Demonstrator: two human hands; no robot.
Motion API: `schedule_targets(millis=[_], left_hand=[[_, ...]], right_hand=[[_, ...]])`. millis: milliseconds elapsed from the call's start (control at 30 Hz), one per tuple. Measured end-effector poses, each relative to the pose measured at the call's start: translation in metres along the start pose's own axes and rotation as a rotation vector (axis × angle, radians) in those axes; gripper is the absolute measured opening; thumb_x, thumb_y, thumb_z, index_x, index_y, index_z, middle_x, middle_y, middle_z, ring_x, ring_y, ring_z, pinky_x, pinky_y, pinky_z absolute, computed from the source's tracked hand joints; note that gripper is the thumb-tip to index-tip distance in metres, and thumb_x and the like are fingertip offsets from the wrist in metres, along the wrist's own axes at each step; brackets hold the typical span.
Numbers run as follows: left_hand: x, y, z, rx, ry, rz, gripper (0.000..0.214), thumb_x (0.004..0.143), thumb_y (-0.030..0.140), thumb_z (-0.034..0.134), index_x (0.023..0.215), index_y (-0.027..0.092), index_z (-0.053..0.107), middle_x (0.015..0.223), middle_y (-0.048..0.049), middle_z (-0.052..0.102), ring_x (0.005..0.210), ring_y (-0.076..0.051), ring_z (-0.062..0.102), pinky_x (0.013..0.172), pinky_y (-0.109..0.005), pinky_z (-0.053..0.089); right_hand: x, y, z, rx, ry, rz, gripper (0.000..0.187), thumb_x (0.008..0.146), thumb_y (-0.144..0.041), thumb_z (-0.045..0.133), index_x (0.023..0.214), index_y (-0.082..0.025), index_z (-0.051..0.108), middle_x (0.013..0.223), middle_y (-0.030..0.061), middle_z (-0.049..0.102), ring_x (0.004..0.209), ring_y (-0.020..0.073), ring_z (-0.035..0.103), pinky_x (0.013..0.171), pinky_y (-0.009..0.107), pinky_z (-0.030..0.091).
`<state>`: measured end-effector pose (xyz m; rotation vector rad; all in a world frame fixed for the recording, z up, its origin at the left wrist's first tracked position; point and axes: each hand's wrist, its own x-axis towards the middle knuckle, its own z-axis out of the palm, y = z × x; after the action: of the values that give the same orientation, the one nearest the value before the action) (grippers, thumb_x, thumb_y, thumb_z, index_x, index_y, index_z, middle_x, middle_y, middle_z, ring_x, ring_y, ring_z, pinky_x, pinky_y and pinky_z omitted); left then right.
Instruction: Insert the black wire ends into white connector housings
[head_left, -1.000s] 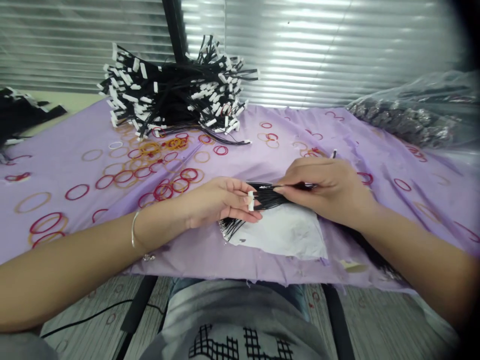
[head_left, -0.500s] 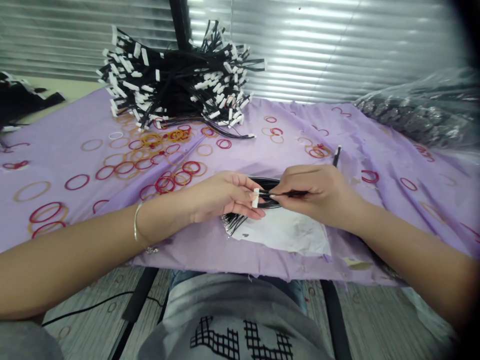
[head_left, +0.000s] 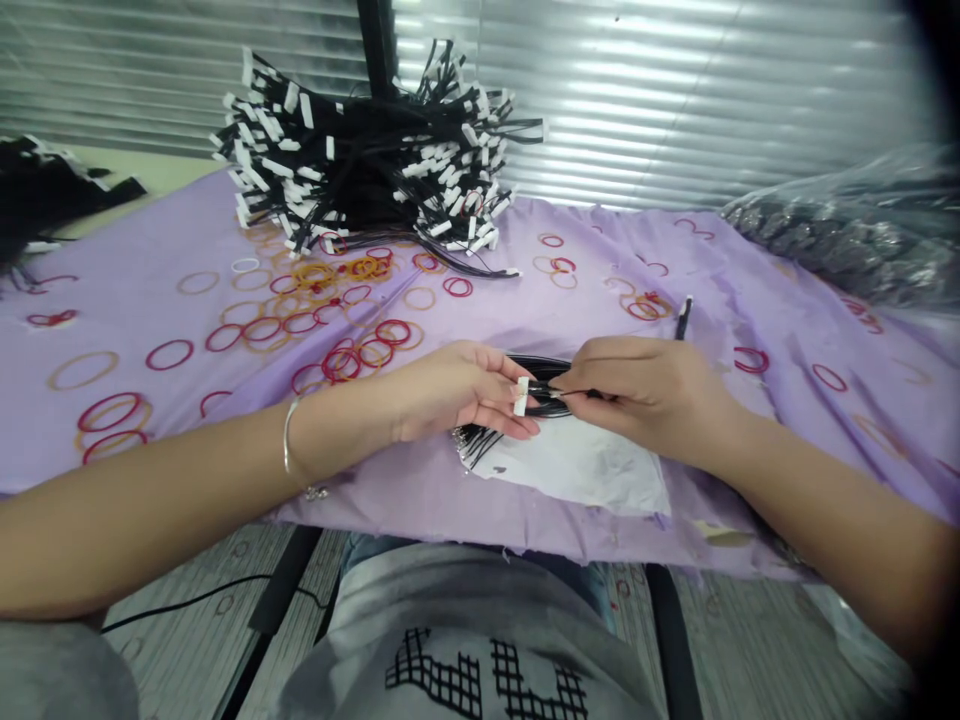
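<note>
- Left hand (head_left: 457, 392): fingers lightly curled and nearly closed, pinching a small white plastic connector (head_left: 520, 397) between the thumb and fingertips, at the near end of a bundle of black wires (head_left: 551, 400).
- Right hand (head_left: 645, 390): thumb and forefinger closed in a pinch on the black wires just beside the connector, the other fingers curled in behind them.
- The bundle of black wires runs between the two hands above a creased sheet of white paper (head_left: 577, 470), and its bare metal-tipped ends (head_left: 469, 445) fan out just below the left hand at the paper's left corner.
- A thin black stick-like end (head_left: 683, 318) stands up on the far side of the right hand; what it belongs to is hidden.
- A thin metal bangle (head_left: 289, 455) circles the left wrist.
- A large heap of black wire harnesses with white connectors (head_left: 360, 170) sits at the far edge of a lilac cloth (head_left: 720, 420), which is scattered with red and orange rings (head_left: 341, 365); whether these are printed or loose is hard to tell.
- At the far right lies a clear plastic bag (head_left: 847, 240) holding grey metallic pieces.
- At the far left lies a dark bundle of wires (head_left: 37, 190).
- Slatted window blinds (head_left: 600, 100) fill the background.
</note>
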<state>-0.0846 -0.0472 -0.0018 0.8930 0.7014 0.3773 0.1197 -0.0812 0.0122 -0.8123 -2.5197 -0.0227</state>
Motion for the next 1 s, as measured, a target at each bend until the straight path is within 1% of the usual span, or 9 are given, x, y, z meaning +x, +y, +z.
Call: schedule_targets(millis=[200, 367, 467, 667, 867, 1000], left_hand=[[0.0001, -0.0001, -0.0024, 0.007, -0.034, 0.001, 0.016, 0.073, -0.002, 0.054, 0.088, 0.005, 0.055, 0.074, -0.0088, 0.064, 0.066, -0.019, 0.067, 0.068, -0.029, 0.053], [0.0004, -0.0002, -0.0015, 0.016, -0.022, 0.012, 0.017, 0.072, -0.002, 0.056, 0.087, 0.005, 0.055, 0.073, -0.0082, 0.064, 0.065, -0.017, 0.067, 0.07, -0.03, 0.052], [0.0008, -0.0005, -0.0012, 0.016, -0.03, 0.011, 0.016, 0.073, -0.002, 0.055, 0.088, 0.005, 0.055, 0.073, -0.0084, 0.064, 0.065, -0.018, 0.067, 0.07, -0.03, 0.052], [0.0018, -0.0021, -0.0042, 0.019, -0.049, 0.013, 0.014, 0.075, 0.0, 0.055, 0.088, 0.004, 0.054, 0.075, -0.0089, 0.064, 0.068, -0.019, 0.067, 0.071, -0.03, 0.053], [0.0017, -0.0022, -0.0032, 0.024, -0.033, 0.018, 0.015, 0.073, 0.0, 0.056, 0.086, 0.005, 0.054, 0.074, -0.0083, 0.064, 0.066, -0.018, 0.067, 0.07, -0.031, 0.053], [0.0005, -0.0018, -0.0005, 0.046, -0.005, 0.01, 0.014, 0.074, -0.002, 0.055, 0.086, 0.005, 0.054, 0.073, -0.0082, 0.064, 0.064, -0.017, 0.066, 0.068, -0.03, 0.053]], right_hand=[[-0.0016, -0.0015, 0.0001, -0.04, 0.004, -0.029, 0.01, 0.086, -0.016, 0.051, 0.081, -0.015, 0.06, 0.076, 0.004, 0.06, 0.066, 0.0094, 0.055, 0.057, 0.022, 0.042], [-0.0028, -0.0007, -0.0002, -0.073, 0.009, -0.063, 0.009, 0.087, -0.016, 0.05, 0.087, -0.016, 0.059, 0.079, 0.0038, 0.06, 0.07, 0.0092, 0.056, 0.06, 0.022, 0.044], [-0.0035, -0.0003, -0.0003, -0.084, 0.007, -0.068, 0.008, 0.087, -0.016, 0.051, 0.087, -0.016, 0.058, 0.079, 0.0036, 0.06, 0.071, 0.009, 0.056, 0.061, 0.022, 0.044], [-0.0041, 0.0002, -0.0005, -0.113, -0.045, -0.104, 0.011, 0.088, -0.016, 0.048, 0.088, -0.015, 0.059, 0.078, 0.0044, 0.06, 0.07, 0.0104, 0.056, 0.059, 0.023, 0.043], [-0.0048, -0.0008, 0.0008, -0.152, -0.033, -0.098, 0.014, 0.089, -0.018, 0.046, 0.086, -0.015, 0.059, 0.078, 0.0047, 0.061, 0.069, 0.0108, 0.057, 0.059, 0.024, 0.045], [-0.0043, -0.0018, 0.0015, -0.225, -0.042, -0.148, 0.016, 0.089, -0.017, 0.046, 0.079, -0.016, 0.058, 0.08, 0.0047, 0.062, 0.071, 0.0116, 0.057, 0.062, 0.026, 0.047]])
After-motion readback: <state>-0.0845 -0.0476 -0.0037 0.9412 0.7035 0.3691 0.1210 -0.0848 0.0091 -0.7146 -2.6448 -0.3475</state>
